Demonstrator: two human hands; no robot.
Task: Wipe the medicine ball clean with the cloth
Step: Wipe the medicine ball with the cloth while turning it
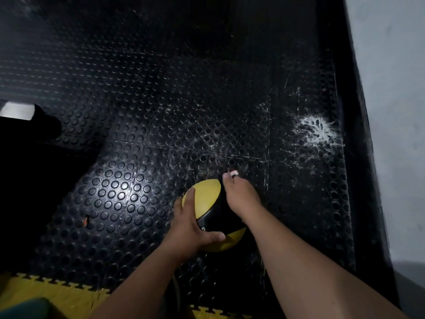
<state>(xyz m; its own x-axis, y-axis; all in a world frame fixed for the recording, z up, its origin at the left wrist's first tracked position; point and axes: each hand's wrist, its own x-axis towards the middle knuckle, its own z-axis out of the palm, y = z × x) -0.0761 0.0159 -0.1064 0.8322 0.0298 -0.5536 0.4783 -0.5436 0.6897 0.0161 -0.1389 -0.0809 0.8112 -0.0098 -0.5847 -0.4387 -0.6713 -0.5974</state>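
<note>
The scene is dim overall. A bright patch of glare sits on the studded black floor mat [119,187], its raised studs catching highlights there, while the mat fades to near black toward the top. A deep shadow [34,180] swallows the left side. The grey wall [395,111] at right is the palest area. Wide-angle distortion bends the wall's edge and stretches the forearms at the bottom. The upper left corner is smeared and soft, and fine detail is grainy.
</note>
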